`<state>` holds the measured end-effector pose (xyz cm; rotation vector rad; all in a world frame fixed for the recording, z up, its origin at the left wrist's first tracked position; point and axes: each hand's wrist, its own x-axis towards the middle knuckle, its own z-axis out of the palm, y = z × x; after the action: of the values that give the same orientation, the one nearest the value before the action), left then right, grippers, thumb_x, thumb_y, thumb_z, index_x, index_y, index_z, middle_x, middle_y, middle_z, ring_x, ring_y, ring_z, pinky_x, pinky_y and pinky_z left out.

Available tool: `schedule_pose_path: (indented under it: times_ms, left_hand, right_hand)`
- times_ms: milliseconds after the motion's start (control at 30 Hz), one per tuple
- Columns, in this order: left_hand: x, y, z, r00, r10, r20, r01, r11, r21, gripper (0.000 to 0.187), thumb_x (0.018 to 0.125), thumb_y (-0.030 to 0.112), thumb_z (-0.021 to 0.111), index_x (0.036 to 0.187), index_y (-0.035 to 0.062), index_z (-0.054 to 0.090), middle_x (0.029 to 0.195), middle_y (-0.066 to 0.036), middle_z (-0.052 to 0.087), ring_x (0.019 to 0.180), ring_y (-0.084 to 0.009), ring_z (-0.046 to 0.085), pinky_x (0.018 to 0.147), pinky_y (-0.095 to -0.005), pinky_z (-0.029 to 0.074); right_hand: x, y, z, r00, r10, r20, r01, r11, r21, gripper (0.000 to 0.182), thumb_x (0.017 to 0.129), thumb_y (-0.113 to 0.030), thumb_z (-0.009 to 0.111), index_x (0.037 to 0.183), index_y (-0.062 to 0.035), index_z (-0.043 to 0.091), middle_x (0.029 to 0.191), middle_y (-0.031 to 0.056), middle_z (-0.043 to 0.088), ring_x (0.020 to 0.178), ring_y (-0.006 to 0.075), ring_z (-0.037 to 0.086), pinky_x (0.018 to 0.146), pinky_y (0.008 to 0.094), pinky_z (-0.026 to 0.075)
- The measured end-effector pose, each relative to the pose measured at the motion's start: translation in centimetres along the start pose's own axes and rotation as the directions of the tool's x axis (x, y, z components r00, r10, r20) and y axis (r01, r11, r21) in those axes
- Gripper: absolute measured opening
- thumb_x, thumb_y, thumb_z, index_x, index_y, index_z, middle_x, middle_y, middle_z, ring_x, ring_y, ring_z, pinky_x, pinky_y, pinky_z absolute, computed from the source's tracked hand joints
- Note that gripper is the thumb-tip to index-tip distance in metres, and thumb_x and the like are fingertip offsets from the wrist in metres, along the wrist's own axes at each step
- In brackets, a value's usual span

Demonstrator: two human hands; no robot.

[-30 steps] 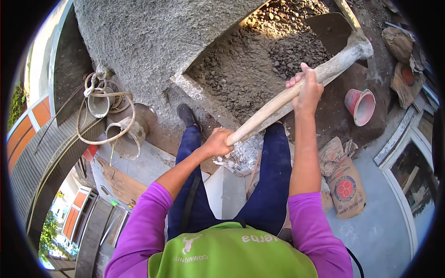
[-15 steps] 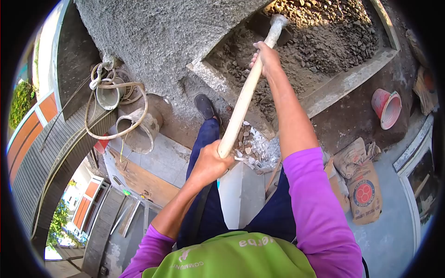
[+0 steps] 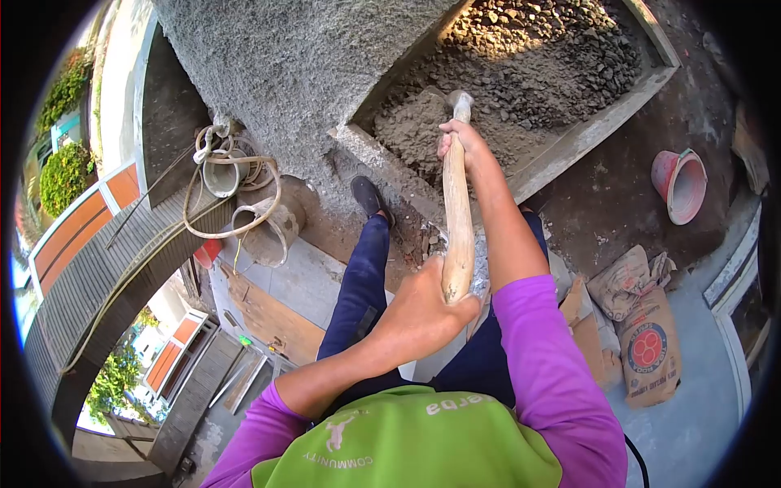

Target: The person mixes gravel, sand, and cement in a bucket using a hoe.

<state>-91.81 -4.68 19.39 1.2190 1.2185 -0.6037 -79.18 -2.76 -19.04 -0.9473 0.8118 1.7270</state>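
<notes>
Both hands hold a long-handled hoe (image 3: 457,207), its wooden shaft running away from the body and its head inside a board-sided frame (image 3: 598,130). The left hand (image 3: 423,315) is wrapped round the butt end near the thighs, thumb laid along the wood; the right hand (image 3: 465,146) has its fingers curled closed round the shaft just below the head. That wide spacing probably lets the upper hand guide the weight while the lower one steers and levers. The head rests at the grey mix (image 3: 416,134), beside the darker gravel (image 3: 561,81); the blade seems largely buried, though I cannot be sure of its angle. The frame's boards appear to keep the material penned in. A pink bucket (image 3: 682,187) and a printed sack (image 3: 649,351) stand well apart, presumably clear of the hoe's reach.
</notes>
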Motion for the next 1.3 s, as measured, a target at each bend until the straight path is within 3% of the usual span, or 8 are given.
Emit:
schedule_pose_path:
  times_ms: [167, 367, 533, 667, 833, 967, 1100, 1300]
  left_hand:
    - [-2.8, 7.5, -0.6, 0.987, 0.032, 0.157, -0.040, 0.998, 0.050, 0.044, 0.086, 0.030, 0.071, 0.104, -0.0074, 0.054, 0.079, -0.018, 0.062, 0.069, -0.0235, 0.062, 0.064, -0.0404, 0.050]
    - [-9.0, 9.5, -2.8, 0.933, 0.142, 0.331, -0.188, 0.976, 0.111, 0.043, 0.084, 0.021, 0.067, 0.102, -0.0133, 0.049, 0.079, -0.034, 0.065, 0.080, -0.0492, 0.070, 0.077, -0.0527, 0.054]
    - [-8.5, 0.9, -8.0, 0.889, 0.309, 0.339, -0.395, 0.890, 0.227, 0.041, 0.080, 0.018, 0.069, 0.106, -0.0047, 0.048, 0.078, -0.031, 0.065, 0.077, -0.0489, 0.068, 0.072, -0.0545, 0.053]
    - [5.2, -13.0, -7.5, 0.949, 0.312, 0.048, -0.307, 0.876, 0.372, 0.028, 0.076, 0.017, 0.070, 0.100, 0.0047, 0.063, 0.094, -0.023, 0.072, 0.090, -0.0437, 0.069, 0.083, -0.0520, 0.051]
    - [15.7, -19.8, -1.1, 0.903, 0.431, 0.005, -0.416, 0.869, 0.267, 0.034, 0.074, 0.012, 0.070, 0.106, 0.0031, 0.067, 0.094, -0.023, 0.071, 0.093, -0.0413, 0.069, 0.081, -0.0490, 0.053]
    - [14.1, -19.2, 1.1, 0.854, 0.513, 0.083, -0.499, 0.855, -0.143, 0.035, 0.077, 0.019, 0.076, 0.102, -0.0021, 0.065, 0.087, -0.019, 0.070, 0.081, -0.0327, 0.070, 0.076, -0.0425, 0.053]
    - [12.3, -20.0, 2.8, 0.897, 0.436, 0.079, -0.410, 0.884, -0.224, 0.036, 0.080, 0.026, 0.077, 0.096, -0.0041, 0.064, 0.078, -0.017, 0.066, 0.073, -0.0260, 0.066, 0.071, -0.0403, 0.052]
    - [11.0, -18.7, 7.4, 0.995, 0.090, 0.039, -0.066, 0.906, -0.417, 0.024, 0.080, 0.016, 0.070, 0.086, -0.0053, 0.062, 0.071, -0.015, 0.065, 0.062, -0.0230, 0.064, 0.061, -0.0393, 0.052]
  right_hand:
    - [-4.6, -3.1, -2.2, 0.999, -0.021, 0.036, 0.013, 0.978, 0.206, 0.021, 0.090, -0.010, 0.063, 0.090, -0.0083, 0.042, 0.057, 0.0030, 0.048, 0.043, 0.0161, 0.045, 0.042, 0.0311, 0.044]
    - [-16.7, -8.6, -0.5, 0.979, -0.204, -0.002, 0.200, 0.956, 0.215, 0.022, 0.090, -0.011, 0.064, 0.089, -0.0108, 0.043, 0.059, 0.0009, 0.049, 0.046, 0.0130, 0.046, 0.044, 0.0293, 0.045]
    - [-23.2, -9.7, 4.7, 0.841, -0.526, -0.123, 0.536, 0.843, 0.057, 0.020, 0.089, -0.013, 0.064, 0.087, -0.0103, 0.043, 0.065, 0.0024, 0.049, 0.052, 0.0151, 0.048, 0.049, 0.0332, 0.047]
    - [-20.6, -6.9, 7.5, 0.660, -0.708, -0.250, 0.702, 0.700, -0.131, 0.014, 0.087, -0.012, 0.064, 0.089, -0.0053, 0.052, 0.067, 0.0054, 0.049, 0.054, 0.0187, 0.050, 0.052, 0.0376, 0.048]
    - [-19.4, -5.4, 9.0, 0.457, -0.856, -0.241, 0.765, 0.517, -0.384, 0.018, 0.086, -0.014, 0.068, 0.083, -0.0041, 0.054, 0.065, 0.0054, 0.050, 0.050, 0.0186, 0.051, 0.046, 0.0369, 0.046]
    - [-19.6, -5.9, 10.8, 0.551, -0.822, -0.147, 0.720, 0.557, -0.414, 0.024, 0.086, -0.017, 0.072, 0.084, -0.0049, 0.052, 0.066, 0.0052, 0.050, 0.049, 0.0177, 0.050, 0.045, 0.0362, 0.046]
    - [-14.4, -5.0, 10.4, 0.687, -0.713, -0.138, 0.570, 0.647, -0.506, 0.029, 0.086, -0.023, 0.075, 0.084, -0.0047, 0.052, 0.065, 0.0046, 0.050, 0.049, 0.0174, 0.051, 0.045, 0.0356, 0.046]
    - [-1.9, -2.1, 3.8, 0.811, -0.532, -0.243, 0.211, 0.654, -0.726, 0.032, 0.085, -0.023, 0.069, 0.097, 0.0050, 0.058, 0.072, 0.0070, 0.057, 0.055, 0.0168, 0.058, 0.049, 0.0348, 0.055]
